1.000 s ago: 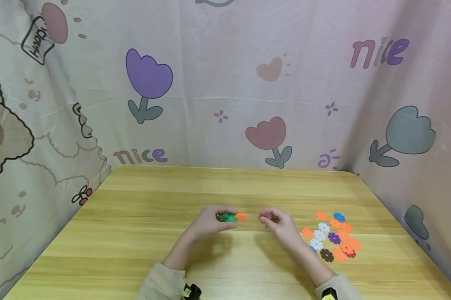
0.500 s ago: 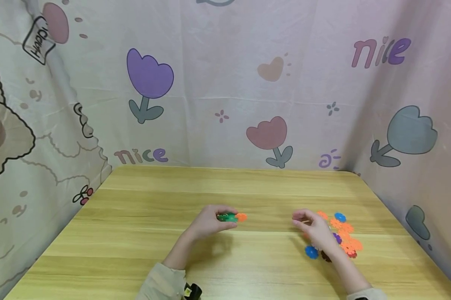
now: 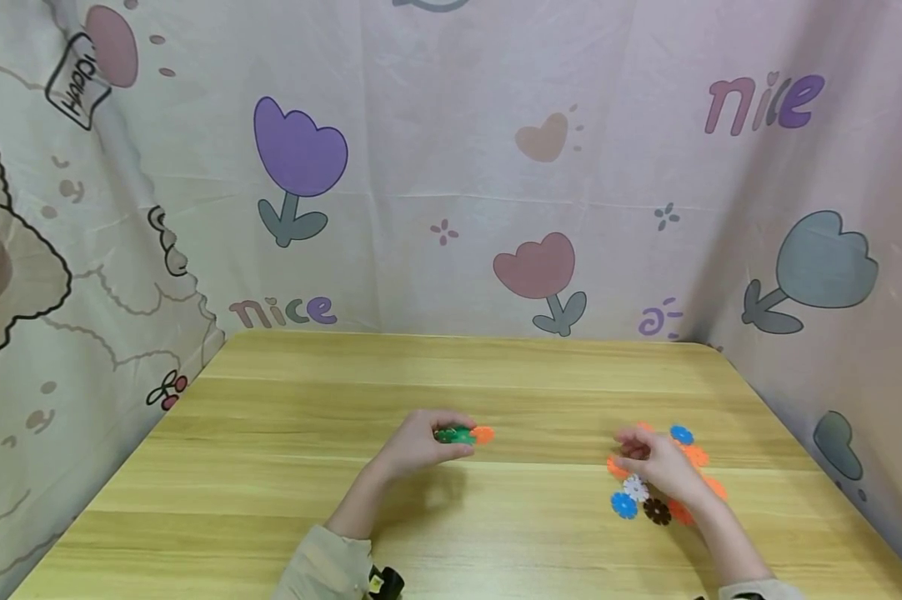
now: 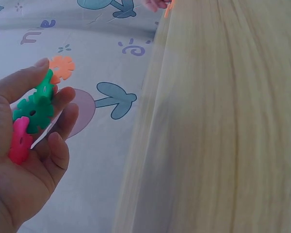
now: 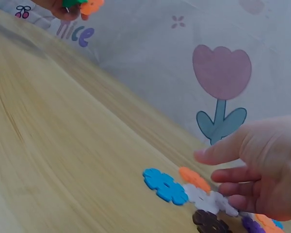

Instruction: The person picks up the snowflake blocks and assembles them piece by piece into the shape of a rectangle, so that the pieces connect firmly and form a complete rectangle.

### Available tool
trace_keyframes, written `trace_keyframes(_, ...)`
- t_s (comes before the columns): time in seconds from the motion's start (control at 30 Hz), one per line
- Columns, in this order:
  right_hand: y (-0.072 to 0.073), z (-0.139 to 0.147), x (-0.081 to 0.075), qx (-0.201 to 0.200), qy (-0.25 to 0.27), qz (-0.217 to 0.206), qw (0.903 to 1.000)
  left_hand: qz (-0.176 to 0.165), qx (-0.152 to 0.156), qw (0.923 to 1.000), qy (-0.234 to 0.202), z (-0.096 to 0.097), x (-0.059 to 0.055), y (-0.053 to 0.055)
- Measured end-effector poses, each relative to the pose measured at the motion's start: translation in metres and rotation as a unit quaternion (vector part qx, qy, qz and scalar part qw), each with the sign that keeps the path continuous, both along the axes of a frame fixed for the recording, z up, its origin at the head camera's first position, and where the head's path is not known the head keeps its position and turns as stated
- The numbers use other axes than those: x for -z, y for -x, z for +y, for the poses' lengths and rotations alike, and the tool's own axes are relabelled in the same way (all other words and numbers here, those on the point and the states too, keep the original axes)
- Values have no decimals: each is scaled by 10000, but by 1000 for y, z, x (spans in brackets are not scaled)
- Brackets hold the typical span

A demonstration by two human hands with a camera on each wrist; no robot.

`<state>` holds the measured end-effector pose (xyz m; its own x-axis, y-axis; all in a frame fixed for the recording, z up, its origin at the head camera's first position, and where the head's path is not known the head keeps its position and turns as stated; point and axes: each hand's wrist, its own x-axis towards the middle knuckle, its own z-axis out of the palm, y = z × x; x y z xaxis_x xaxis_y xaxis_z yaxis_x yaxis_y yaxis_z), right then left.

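Note:
My left hand (image 3: 419,442) holds a small chain of notched plastic snowflake discs above the table, gripped between thumb and fingers. In the left wrist view the chain has green discs (image 4: 34,112) in the middle, a pink disc (image 4: 20,141) near the palm and an orange disc (image 4: 62,67) sticking out past the fingertips. My right hand (image 3: 668,468) is over the loose discs, thumb and fingers apart with nothing between them. Just below its fingers, in the right wrist view, lie white discs (image 5: 201,198) and an orange disc (image 5: 194,179).
Around the right hand lie a blue disc (image 3: 623,505), a dark brown disc (image 3: 657,512) and a second blue disc (image 3: 681,434). A purple disc (image 5: 252,225) shows in the right wrist view. Behind the wooden table (image 3: 331,375) hangs a printed cloth (image 3: 421,150).
My right hand has moved right, from near the chain to over the loose discs. A blue disc at the pile's near left has come into fuller view. The left hand stays put.

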<state>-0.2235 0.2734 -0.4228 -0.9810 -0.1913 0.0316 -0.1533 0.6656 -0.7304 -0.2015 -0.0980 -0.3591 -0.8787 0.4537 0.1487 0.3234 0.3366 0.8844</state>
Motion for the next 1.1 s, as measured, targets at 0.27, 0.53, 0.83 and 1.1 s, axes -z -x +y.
trace_keyframes(0.27,-2,4,1,-287,-447,-285,9982,78,18,10000,-21,-1,26,16)
trace_keyframes(0.53,-3,0,0,-258,-543,-345,9976,183,87,9998,-81,-3,36,21)
trace_keyframes(0.83,-1,-3,1,-358,-310,-299,9984,192,23,9998,24,-2,36,21)
trace_keyframes(1.1,-3,-18,-5,-502,-313,72,9982,199,70,9998,64,-1,36,20)
